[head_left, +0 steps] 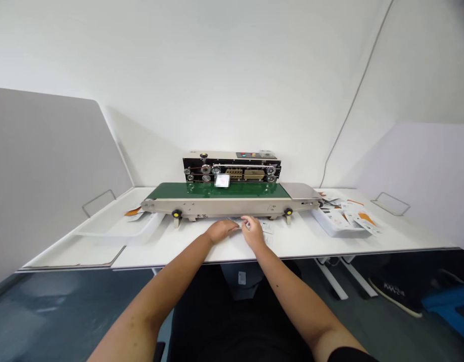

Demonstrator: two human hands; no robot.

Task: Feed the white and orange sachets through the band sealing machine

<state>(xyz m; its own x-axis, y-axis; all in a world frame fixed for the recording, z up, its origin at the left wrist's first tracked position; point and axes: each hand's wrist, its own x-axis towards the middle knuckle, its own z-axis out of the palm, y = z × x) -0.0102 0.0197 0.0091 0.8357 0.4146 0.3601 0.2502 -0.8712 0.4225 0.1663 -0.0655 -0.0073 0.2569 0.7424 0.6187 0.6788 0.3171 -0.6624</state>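
My left hand (221, 230) and my right hand (252, 232) meet low over the table, just in front of the sealing machine's conveyor. Both are closed, fingers pinched on a small pale packet (237, 221) that is mostly hidden between them. Flat white printed packets (268, 228) lie on the table beside my right hand. On the green belt (171, 190) of the band sealer (232, 207) another small white packet (221, 181) is up against the sealing rollers, its print blurred.
A white bin (335, 231) heaped with white and orange packets stands to the right. On the left, a translucent tray (141, 234) sits under the belt's end with several packets (135, 213) in it. Grey partitions (51, 166) flank the table; a cable (354, 100) runs down the wall.
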